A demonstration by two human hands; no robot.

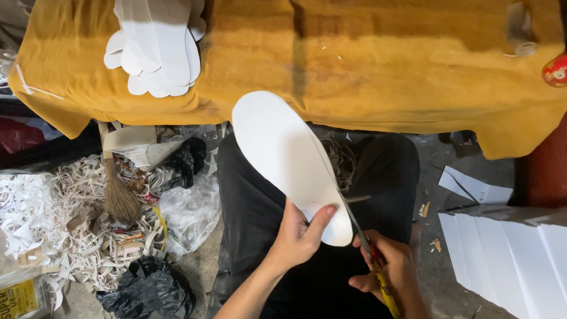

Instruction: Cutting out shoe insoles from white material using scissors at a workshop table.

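The person's left hand (298,236) pinches the near end of a white sole-shaped cutout (292,162), thumb pressed on top and fingers underneath, so the grip is clamped on the sheet. The cutout slants up and away from that grip toward the mustard-yellow cloth (384,65) covering the bench. Just right of the grip, the right hand (390,272) is closed around the handles of scissors (363,233), whose blades run along the cutout's right edge. Beyond the grip, up and to the left, a stack of finished white cutouts (159,47) lies on the cloth. Left of the hands, a heap of paper trimmings (53,218) surrounds a small broom (118,195); a clear plastic bag (189,212) and a black bag (147,289) sit nearby, their contents not visible. Right of the hands stands a pile of white sheets (508,248).
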